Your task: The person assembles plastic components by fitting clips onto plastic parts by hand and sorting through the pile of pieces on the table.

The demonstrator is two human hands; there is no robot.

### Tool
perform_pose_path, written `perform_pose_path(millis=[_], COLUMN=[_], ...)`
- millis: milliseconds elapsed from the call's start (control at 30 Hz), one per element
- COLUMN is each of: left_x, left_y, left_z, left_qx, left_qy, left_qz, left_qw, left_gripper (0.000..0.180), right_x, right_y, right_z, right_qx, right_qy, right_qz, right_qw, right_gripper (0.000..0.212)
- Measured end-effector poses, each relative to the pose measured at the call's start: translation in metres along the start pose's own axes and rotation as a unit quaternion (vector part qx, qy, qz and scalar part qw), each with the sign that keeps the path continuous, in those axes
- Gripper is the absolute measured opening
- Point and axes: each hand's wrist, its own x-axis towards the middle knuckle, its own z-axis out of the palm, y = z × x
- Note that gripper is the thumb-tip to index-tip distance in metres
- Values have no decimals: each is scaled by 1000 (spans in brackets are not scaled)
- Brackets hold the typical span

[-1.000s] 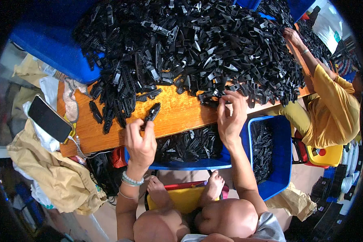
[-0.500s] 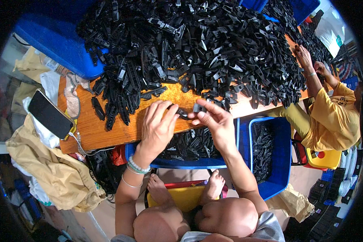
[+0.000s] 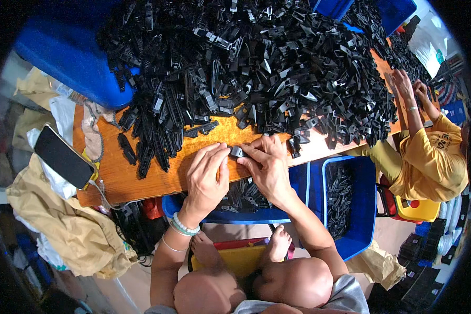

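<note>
Over the near edge of the wooden table (image 3: pixel 157 184), my two hands meet at a small black plastic part (image 3: pixel 237 152). My left hand (image 3: pixel 208 175), with beads and a bangle at its wrist, pinches the part from the left. From the other side, the fingers and thumb of my right hand (image 3: pixel 267 167) close on it too. Much of the part is hidden by my fingers, so its full shape does not show. Just beyond my hands rises a big heap of black plastic parts (image 3: pixel 277 73), some long and ribbed, others short and clip-like.
Below the table edge stands a blue bin (image 3: pixel 230 215) with black parts; a second blue bin (image 3: pixel 362 209) is to its right. A phone (image 3: pixel 64 157) and brown paper (image 3: pixel 63 220) lie left. At right, a person in a yellow shirt (image 3: pixel 432 162) handles parts.
My right hand has moved left and in, its fingers closing round the part against my left hand. The co-worker's hands at the right have shifted slightly.
</note>
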Motion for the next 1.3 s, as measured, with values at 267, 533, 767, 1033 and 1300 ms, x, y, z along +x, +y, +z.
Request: perform_pose_path(millis=[267,533,767,1033,1300], left_x=[24,25,20,13,9], left_y=[-14,-29,-17,-18,-23], left_z=[-21,-20,-24,-29,-28], left_qx=[98,226,-114,-18,-48], left_qy=[15,-110,-154,-105,-100], left_qz=[20,86,16,1,-8], left_qw=[995,964,981,994,994], left_gripper=[20,24,14,16,18], right_x=[-42,2,-12,2,6], right_y=[-8,23,18,3,15], right_z=[-31,-18,-8,-14,-23], right_qx=[61,-210,260,533,255], right_qy=[-56,125,98,-79,-166], right_qz=[-34,-44,124,270,150], right_qw=[996,969,953,798,941], right_gripper=[30,23,14,30,31])
